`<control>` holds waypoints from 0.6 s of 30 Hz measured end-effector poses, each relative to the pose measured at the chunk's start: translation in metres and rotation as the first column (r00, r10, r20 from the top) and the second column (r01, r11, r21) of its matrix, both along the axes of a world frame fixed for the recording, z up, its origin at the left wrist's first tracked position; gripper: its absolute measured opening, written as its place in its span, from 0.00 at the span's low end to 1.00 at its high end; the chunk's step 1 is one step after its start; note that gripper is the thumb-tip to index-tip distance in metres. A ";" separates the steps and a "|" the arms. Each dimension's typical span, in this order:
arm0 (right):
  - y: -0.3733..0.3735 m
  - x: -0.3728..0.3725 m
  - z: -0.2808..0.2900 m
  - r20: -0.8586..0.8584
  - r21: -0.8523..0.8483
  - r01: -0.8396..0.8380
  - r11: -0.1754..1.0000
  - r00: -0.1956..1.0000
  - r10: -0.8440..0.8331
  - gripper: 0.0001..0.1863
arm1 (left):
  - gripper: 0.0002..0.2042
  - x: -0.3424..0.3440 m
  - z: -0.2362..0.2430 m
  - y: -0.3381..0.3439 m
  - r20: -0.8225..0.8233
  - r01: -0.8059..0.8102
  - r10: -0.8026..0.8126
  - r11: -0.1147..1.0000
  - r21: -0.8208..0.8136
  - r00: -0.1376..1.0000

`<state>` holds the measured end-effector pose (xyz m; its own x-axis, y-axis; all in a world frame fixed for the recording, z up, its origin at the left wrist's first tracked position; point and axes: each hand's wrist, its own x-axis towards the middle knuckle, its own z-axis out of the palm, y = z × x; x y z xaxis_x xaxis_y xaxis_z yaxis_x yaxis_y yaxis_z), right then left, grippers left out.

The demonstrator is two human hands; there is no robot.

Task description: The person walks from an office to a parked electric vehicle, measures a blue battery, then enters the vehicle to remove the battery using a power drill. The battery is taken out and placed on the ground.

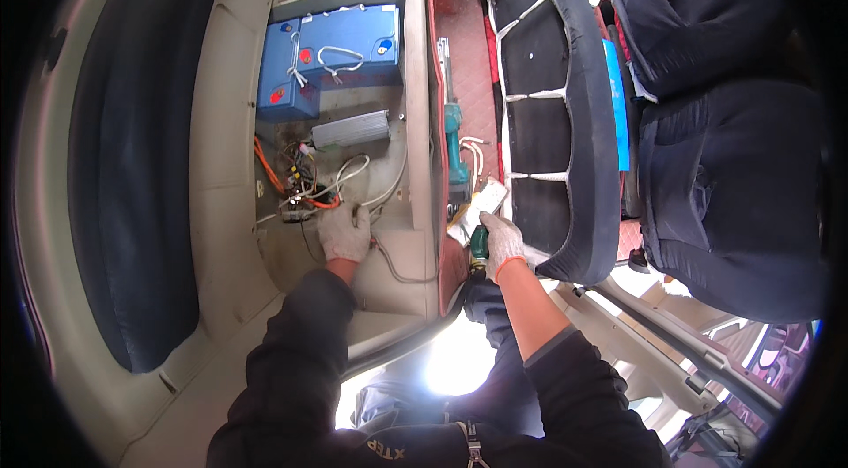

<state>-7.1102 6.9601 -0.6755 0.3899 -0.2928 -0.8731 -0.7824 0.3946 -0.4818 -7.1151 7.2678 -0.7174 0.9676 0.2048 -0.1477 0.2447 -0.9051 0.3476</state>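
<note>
Where slim pale wires (pixel 365 160) loop, the left hand (pixel 344 233) sits — knit-gloved.

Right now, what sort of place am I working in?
Probably a vehicle's interior: black fabric-covered seats, a black seat cushion with white edging, and a beige moulded compartment holding blue box-shaped batteries.

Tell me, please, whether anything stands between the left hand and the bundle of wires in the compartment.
Nothing visible does: the left hand is right beside the bundle of wires, its fingers by the orange cable. A white cable loop lies beyond them, toward the silver box.
</note>
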 end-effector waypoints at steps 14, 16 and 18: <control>-0.018 0.051 -0.198 -0.377 -0.646 -0.692 0.322 0.656 0.654 0.19 | 0.10 -0.004 -0.012 -0.002 0.074 0.071 -0.067 0.996 -0.062 0.995; -0.016 0.059 -0.197 -0.427 -0.648 -0.695 0.312 0.670 0.607 0.18 | 0.10 -0.004 -0.014 -0.002 0.107 0.079 -0.070 0.994 -0.076 0.992; -0.017 0.068 -0.191 -0.202 -0.610 -0.471 0.637 0.870 0.450 0.18 | 0.09 -0.005 -0.015 -0.001 0.098 0.083 -0.077 0.995 -0.059 0.992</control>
<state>-7.0417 6.9428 -0.8666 0.6045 -0.5570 -0.5695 -0.7963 -0.4022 -0.4519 -7.1198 7.2666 -0.7324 0.9908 0.1195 -0.0637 0.1353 -0.8959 0.4231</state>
